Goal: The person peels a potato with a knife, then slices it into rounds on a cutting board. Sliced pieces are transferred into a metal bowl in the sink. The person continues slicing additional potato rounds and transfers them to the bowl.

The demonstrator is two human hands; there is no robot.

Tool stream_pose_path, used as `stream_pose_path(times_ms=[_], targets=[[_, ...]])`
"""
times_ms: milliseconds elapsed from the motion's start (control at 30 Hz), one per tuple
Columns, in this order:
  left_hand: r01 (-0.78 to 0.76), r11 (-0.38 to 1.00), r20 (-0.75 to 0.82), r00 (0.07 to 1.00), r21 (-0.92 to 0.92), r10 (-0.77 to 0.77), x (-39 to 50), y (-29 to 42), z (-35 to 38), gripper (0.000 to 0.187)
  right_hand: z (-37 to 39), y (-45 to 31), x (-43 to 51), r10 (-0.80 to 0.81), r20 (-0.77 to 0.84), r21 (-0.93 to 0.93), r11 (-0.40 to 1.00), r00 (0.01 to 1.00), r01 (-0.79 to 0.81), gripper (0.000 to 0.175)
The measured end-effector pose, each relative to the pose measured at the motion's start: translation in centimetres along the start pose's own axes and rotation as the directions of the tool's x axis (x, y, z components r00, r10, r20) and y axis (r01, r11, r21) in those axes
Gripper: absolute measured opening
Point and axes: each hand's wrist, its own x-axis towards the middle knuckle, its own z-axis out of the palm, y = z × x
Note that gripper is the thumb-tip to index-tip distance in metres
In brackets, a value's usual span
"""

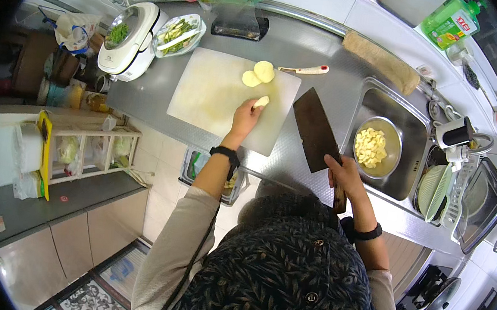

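Observation:
My left hand (246, 118) holds a small pale-yellow potato piece (261, 102) over the white cutting board (210, 85). In my right hand (344, 175) is a wide dark cleaver (317, 130), gripped at its wooden handle. Its blade is off the board's right side, above the steel counter. Two pale potato pieces (258, 73) lie together near the board's far edge. A peeler (305, 69) with a white handle rests just beyond the board's far right corner. To the right, a steel bowl (397, 148) of diced potato (370, 147) sits in the sink (405, 180).
A white rice cooker (127, 51) and a bowl of cut green vegetables (179, 36) stand at the back left. Behind the board is a knife holder (238, 17). A folded brown towel (381, 62) lies behind the sink, and a faucet (457, 136) rises at its right.

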Motion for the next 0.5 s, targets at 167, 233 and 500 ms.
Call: stream_pose_path(times_ms=[167,233,500], targets=[[-0.031,0.998,0.098,0.995,0.048,0.026,-3.9,-1.2,-2.7,0.029,1.6,-0.7,1.1,0.003,0.061,-0.024,1.0,0.998,-0.002,0.041],[-0.351,0.89,0.03,0.933,0.292,0.359,-4.3,-1.2,-3.7,0.027,2.5,-1.1,1.7,-0.002,0.057,-0.119,0.993,0.998,0.009,0.038],[-0.378,0.888,-0.171,0.887,0.263,0.429,-7.9,0.2,-2.5,0.019,6.5,-2.8,4.5,-0.465,0.121,-0.7,0.587,0.877,0.407,0.016]])
